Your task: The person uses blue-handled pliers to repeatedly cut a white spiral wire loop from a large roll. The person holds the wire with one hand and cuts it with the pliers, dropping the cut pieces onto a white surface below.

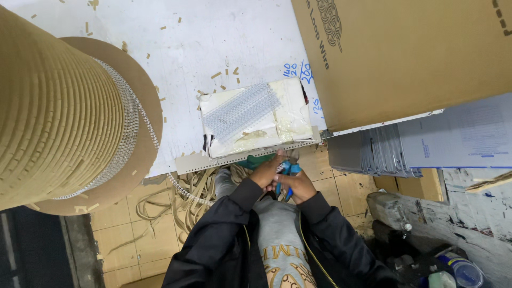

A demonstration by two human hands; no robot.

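Closest in, the person's dark jacket sleeves (pixel 224 234) meet over a grey printed shirt, and both hands work together just below the table edge. The left hand (pixel 265 172) is curled narrow, fingertips pinching a short piece of silvery wire binding (pixel 281 167). The right hand (pixel 298 184) is wrapped around the blue-handled cutters (pixel 287 178), which touch that wire. At seven o'clock from the hands, loose tan paper strips (pixel 189 194) lie tangled on the tiled floor. Just beyond the hands, at twelve o'clock, a white perforated strip (pixel 240 157) lines the edge of the white table (pixel 213 37), with a worn white box (pixel 256 117) bearing cut wire combs behind it. Farther off, a big tan spool (pixel 64 112) stands at ten o'clock and a brown cardboard carton (pixel 405 53) at two o'clock.
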